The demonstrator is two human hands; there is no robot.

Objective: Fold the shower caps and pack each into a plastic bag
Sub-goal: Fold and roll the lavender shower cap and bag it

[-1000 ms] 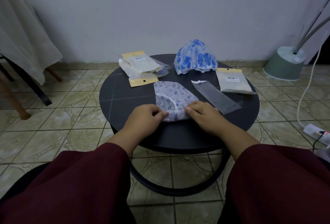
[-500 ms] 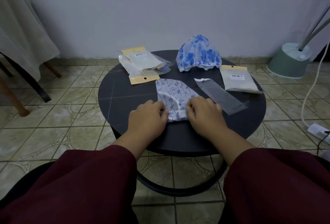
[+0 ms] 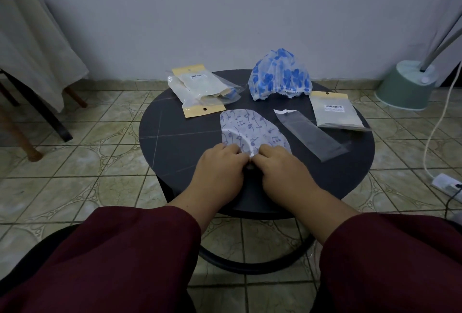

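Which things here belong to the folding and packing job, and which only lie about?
For the job:
- music-note cap, gripped at its near edge by the left hand and right hand
- blue flower cap
- empty clear bag
- packed bags and

Lying about:
- green stand base
- power strip
- draped cloth

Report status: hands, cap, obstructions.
Left hand and right hand both pinching music-note cap near edge, mid-fold. Clear bag empty beside it. Nothing blocking.
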